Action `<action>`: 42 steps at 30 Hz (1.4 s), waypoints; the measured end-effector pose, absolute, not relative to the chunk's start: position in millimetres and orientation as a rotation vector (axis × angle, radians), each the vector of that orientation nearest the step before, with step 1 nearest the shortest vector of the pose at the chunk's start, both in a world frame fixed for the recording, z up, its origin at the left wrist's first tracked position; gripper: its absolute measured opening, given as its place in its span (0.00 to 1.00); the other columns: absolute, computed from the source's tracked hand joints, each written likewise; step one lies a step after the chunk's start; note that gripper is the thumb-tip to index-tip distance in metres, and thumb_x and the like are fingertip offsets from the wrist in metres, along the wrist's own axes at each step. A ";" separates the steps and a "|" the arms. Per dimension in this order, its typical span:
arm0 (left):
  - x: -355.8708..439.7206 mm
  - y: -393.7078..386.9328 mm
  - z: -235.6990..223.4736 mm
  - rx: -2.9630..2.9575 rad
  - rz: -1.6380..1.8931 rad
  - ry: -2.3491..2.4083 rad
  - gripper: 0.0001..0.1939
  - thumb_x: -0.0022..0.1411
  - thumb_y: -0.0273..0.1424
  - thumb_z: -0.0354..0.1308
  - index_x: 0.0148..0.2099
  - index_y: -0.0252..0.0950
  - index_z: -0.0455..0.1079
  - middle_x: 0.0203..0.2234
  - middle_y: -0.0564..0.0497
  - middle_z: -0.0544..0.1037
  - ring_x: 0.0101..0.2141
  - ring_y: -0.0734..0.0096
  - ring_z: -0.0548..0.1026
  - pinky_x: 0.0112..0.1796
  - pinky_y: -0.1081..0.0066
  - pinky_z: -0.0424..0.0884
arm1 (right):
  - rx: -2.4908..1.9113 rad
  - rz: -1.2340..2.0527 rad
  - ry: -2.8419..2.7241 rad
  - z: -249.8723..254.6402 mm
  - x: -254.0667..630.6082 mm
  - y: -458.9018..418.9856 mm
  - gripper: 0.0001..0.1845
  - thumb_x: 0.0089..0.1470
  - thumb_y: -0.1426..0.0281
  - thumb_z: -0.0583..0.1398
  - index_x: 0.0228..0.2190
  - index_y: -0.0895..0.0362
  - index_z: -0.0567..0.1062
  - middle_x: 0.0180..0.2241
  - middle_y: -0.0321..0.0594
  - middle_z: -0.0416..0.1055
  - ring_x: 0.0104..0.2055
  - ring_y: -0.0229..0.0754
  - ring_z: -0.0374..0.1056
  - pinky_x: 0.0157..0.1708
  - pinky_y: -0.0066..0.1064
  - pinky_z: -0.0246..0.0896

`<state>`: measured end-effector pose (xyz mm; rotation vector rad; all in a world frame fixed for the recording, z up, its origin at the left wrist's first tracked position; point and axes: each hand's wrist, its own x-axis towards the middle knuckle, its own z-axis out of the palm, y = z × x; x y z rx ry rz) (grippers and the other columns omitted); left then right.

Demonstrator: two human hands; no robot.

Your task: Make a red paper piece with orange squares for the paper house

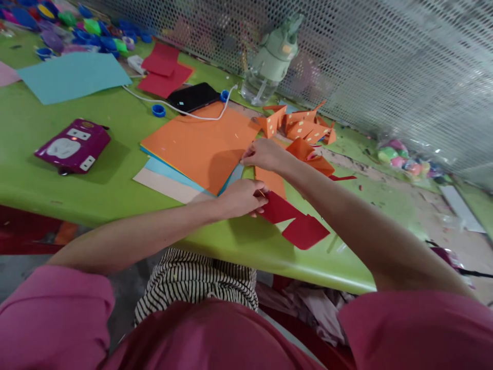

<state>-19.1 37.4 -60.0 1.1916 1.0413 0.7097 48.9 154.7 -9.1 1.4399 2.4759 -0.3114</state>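
My left hand (241, 198) is closed at the table's front edge, its fingertips pinching the left end of a folded red paper (283, 206). A thin pale strip shows between those fingers. The red paper's other end has a squarish flap (306, 232) lying on the table. Just beyond, my right hand (264, 154) has thumb and fingers pressed together by the right edge of a stack of orange paper (200, 144). What it pinches, if anything, is too small to make out. A smaller orange paper (270, 181) lies partly beneath my right wrist.
Folded orange paper pieces with pale spots (304, 126) sit behind my right hand. Beyond the stack are a phone (194, 97), a white cable (173, 107) and a water bottle (269, 61). A purple power socket block (73, 145) stands left. Perforated metal (365, 67) closes the back.
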 end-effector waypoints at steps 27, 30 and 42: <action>-25.5 30.5 -49.5 0.979 0.848 1.040 0.06 0.65 0.20 0.56 0.42 0.32 0.72 0.31 0.50 0.79 0.29 0.76 0.79 0.30 0.75 0.73 | 1.694 -1.197 2.708 12.6 158.7 50.6 0.08 0.51 0.63 0.64 0.31 0.54 0.76 0.26 0.36 0.74 0.29 0.39 0.67 0.30 0.33 0.63; -25.7 31.1 -51.0 0.973 0.870 1.023 0.06 0.65 0.20 0.56 0.42 0.32 0.72 0.32 0.50 0.79 0.29 0.77 0.78 0.30 0.76 0.71 | 1.668 -0.892 2.784 16.2 154.7 47.8 0.06 0.54 0.68 0.60 0.32 0.54 0.77 0.29 0.36 0.77 0.29 0.39 0.68 0.32 0.32 0.61; -24.3 29.4 -49.0 0.916 0.883 1.000 0.06 0.64 0.18 0.56 0.39 0.31 0.72 0.29 0.52 0.78 0.27 0.80 0.77 0.31 0.77 0.71 | 1.631 -0.295 2.867 15.5 140.4 45.9 0.04 0.55 0.69 0.59 0.34 0.52 0.66 0.28 0.36 0.71 0.27 0.40 0.65 0.29 0.32 0.55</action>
